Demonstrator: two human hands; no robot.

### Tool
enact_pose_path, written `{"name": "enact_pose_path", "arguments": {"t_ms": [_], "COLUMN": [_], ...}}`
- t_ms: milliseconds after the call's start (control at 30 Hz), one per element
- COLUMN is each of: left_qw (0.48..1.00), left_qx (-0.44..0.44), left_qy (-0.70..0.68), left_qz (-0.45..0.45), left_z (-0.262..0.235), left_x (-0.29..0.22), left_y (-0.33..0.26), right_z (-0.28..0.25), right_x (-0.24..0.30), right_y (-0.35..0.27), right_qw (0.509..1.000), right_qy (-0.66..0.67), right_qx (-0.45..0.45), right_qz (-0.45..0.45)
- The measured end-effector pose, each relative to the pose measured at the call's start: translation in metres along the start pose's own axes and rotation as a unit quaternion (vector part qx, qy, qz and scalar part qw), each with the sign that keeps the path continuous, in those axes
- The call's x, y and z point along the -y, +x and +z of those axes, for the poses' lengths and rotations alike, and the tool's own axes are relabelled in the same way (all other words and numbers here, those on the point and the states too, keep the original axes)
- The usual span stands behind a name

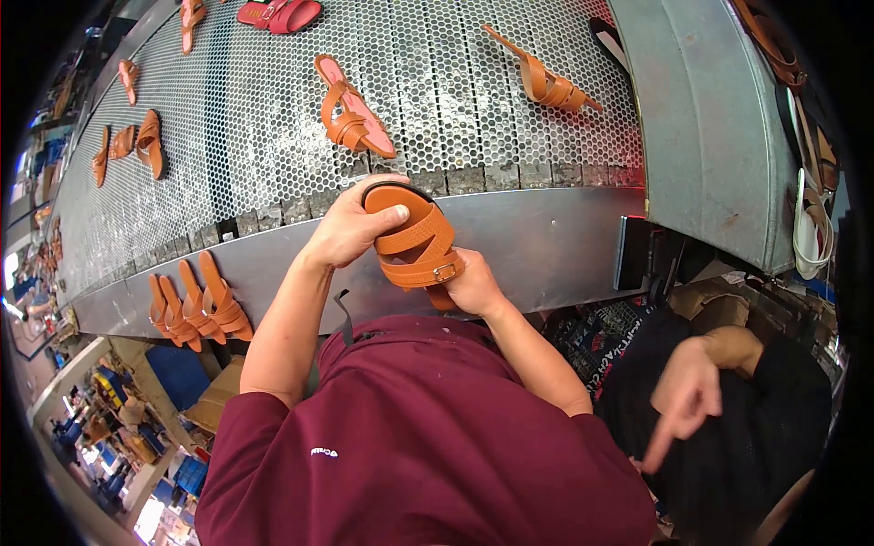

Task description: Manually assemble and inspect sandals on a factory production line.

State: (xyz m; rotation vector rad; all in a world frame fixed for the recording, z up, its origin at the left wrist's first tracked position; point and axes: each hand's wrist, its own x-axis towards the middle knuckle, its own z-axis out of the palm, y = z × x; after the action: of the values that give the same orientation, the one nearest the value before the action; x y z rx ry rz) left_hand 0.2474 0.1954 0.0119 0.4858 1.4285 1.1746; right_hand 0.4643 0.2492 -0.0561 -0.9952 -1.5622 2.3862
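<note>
An orange-tan strappy sandal (414, 238) with a small buckle is held between my two hands, over the metal edge of the conveyor. My left hand (349, 227) grips its upper end, thumb pressed inside on the footbed and the fingers hidden behind. Around the lower end, beside the buckled strap, my right hand (474, 286) is closed, its fingers partly hidden. Just beyond my hands, a tan sandal with a pink insole (350, 111) lies on the perforated conveyor (437, 100).
More tan sandals (200, 305) stand in a row on the metal ledge (546, 237) at left. A red sandal (280, 15) and a tan sandal (549, 86) lie farther back. A grey metal housing (710, 118) borders the right. Another person's hand (687, 391) points at lower right.
</note>
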Motion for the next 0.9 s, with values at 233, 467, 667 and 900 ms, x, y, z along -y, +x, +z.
{"name": "enact_pose_path", "arguments": {"t_ms": [233, 467, 667, 900], "left_qw": [0.999, 0.999, 0.994, 0.998], "left_qx": [-0.023, -0.036, 0.006, -0.024], "left_qy": [0.023, -0.006, -0.105, 0.045], "left_qz": [-0.007, -0.004, -0.019, 0.041], "left_z": [0.003, 0.011, -0.004, 0.000], "left_x": [0.011, 0.017, 0.038, 0.035], "left_y": [-0.001, -0.001, -0.011, -0.014], "right_z": [-0.008, -0.017, -0.033, -0.039], "right_x": [0.009, 0.022, 0.033, 0.041], "right_y": [-0.004, -0.010, -0.013, -0.012], "right_qw": [0.998, 0.998, 0.990, 0.993], "right_qy": [0.007, 0.041, 0.101, 0.046], "right_qx": [0.022, 0.039, 0.075, 0.074], "right_qz": [0.061, 0.041, 0.068, 0.082]}}
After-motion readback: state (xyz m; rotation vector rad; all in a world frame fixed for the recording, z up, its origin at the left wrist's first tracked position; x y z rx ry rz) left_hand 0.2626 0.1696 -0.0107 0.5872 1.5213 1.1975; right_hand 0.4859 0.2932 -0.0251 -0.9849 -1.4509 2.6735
